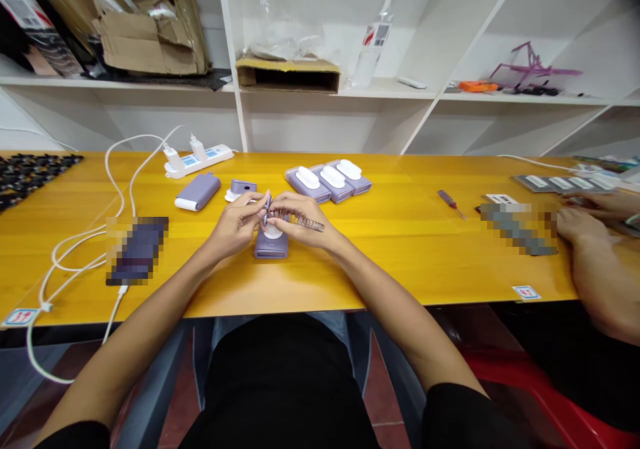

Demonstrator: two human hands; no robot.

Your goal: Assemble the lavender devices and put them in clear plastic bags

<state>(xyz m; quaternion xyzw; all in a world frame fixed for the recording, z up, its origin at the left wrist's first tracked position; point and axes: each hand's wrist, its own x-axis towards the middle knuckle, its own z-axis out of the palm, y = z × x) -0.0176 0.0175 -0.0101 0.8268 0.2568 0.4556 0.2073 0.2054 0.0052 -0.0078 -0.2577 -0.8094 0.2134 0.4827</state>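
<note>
My left hand [235, 227] and my right hand [303, 217] meet above a purple block-shaped device [271, 250] with a white rounded part on top. The fingertips of my left hand are pinched on a small dark purplish piece [267, 209], which is too small to make out. My right hand's fingers are closed at the same piece. Across my right hand lies a brownish, see-through coiled strip [307, 223], its other end hidden by the fingers. Just behind my left hand sits another purple part [243, 187] with a white piece beside it.
Three purple devices with white oval tops [320, 181] stand together behind my hands. A purple-and-white device [198, 191], power strip [200, 160], cabled phone [139, 250] and white cables are leftward. Rightward lie a screwdriver [451, 203] and a co-worker's hands [585, 219]. White shelves [310, 122] rise behind.
</note>
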